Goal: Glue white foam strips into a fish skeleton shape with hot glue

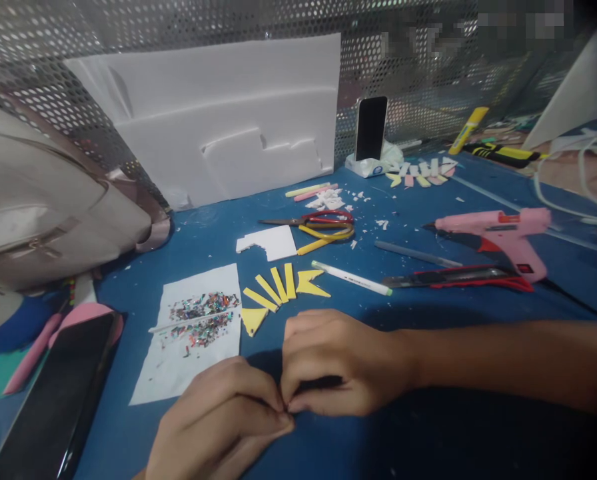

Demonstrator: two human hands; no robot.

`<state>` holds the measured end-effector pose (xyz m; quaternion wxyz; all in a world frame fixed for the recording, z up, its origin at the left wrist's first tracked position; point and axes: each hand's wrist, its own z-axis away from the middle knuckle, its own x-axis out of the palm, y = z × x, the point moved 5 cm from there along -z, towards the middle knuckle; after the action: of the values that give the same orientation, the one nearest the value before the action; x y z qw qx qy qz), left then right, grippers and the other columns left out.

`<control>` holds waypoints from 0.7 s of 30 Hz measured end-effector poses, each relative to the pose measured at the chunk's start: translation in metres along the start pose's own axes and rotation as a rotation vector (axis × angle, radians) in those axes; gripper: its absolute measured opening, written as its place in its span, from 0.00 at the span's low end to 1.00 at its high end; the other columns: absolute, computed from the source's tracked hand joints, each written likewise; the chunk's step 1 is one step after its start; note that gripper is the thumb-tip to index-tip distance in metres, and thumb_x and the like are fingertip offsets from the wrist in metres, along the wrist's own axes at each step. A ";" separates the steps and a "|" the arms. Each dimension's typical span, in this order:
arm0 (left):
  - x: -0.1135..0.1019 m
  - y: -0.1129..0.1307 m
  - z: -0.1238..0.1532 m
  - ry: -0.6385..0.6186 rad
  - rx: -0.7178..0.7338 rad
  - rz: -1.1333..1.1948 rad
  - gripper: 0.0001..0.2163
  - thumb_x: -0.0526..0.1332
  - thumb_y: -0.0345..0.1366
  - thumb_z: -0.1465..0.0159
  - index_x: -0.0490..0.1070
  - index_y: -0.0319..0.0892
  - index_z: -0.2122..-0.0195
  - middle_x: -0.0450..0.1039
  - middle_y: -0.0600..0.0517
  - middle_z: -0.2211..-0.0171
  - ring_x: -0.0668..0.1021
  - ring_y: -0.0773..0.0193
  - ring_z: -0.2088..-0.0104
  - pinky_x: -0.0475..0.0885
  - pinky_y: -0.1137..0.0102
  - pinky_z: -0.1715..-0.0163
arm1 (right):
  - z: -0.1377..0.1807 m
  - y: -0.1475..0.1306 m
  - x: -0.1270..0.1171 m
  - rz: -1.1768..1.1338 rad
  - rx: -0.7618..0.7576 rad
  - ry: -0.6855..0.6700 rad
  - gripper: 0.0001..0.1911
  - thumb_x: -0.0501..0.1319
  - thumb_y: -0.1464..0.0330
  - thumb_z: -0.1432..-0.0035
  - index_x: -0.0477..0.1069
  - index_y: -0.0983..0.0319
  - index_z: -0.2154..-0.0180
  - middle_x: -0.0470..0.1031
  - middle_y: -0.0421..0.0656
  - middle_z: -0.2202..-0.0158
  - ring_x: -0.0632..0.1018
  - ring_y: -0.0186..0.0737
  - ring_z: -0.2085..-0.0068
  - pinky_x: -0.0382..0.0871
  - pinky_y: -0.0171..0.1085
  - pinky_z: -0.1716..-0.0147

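Note:
My left hand (223, 417) and my right hand (341, 363) meet fingertip to fingertip over the blue table. Both are closed in a pinch; whatever lies between the fingers is too small or hidden to name. Just beyond them is a fan of yellow strips (278, 285), with a yellow triangle (253, 320) and a notched yellow piece (312, 283) at its ends. Left of these lies a white paper sheet (151, 380) bearing colourful glitter flakes (206, 319) and a thin white stick (178, 325). A white marker with green ends (353, 278) rests past my right hand.
Scissors (323, 220), a white foam offcut (281, 243), a red cutter knife (458, 277) and a pink glue gun (503, 230) lie farther back. A dark phone (58, 393) is at left. White foam board (228, 120) leans against perforated metal; an upright phone (371, 130) stands beside it.

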<state>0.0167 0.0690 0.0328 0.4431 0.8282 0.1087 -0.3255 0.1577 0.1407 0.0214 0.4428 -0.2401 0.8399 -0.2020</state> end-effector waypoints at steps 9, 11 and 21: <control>0.001 -0.001 -0.002 -0.090 0.035 -0.010 0.13 0.62 0.21 0.39 0.71 0.46 0.58 0.74 0.55 0.61 0.79 0.72 0.63 0.73 0.80 0.59 | -0.001 0.001 -0.003 -0.068 0.034 0.057 0.04 0.58 0.70 0.37 0.70 0.64 0.65 0.73 0.39 0.69 0.68 0.32 0.65 0.64 0.32 0.60; 0.004 -0.002 -0.002 -0.094 0.030 -0.018 0.12 0.61 0.21 0.38 0.71 0.45 0.59 0.74 0.55 0.62 0.78 0.72 0.63 0.73 0.81 0.58 | 0.000 0.001 -0.002 -0.061 0.035 0.053 0.04 0.58 0.70 0.37 0.69 0.64 0.64 0.73 0.40 0.69 0.68 0.32 0.64 0.64 0.33 0.60; -0.061 -0.028 -0.030 -0.306 -0.056 -0.217 0.06 0.63 0.35 0.37 0.74 0.50 0.58 0.78 0.56 0.62 0.80 0.68 0.62 0.73 0.80 0.62 | -0.003 0.003 -0.005 -0.055 0.123 0.083 0.04 0.55 0.71 0.36 0.67 0.64 0.64 0.72 0.41 0.67 0.68 0.31 0.65 0.64 0.32 0.61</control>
<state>-0.0299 0.1160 0.0642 0.4398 0.7397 0.1375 -0.4904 0.1576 0.1461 0.0245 0.4157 -0.2269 0.8367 -0.2750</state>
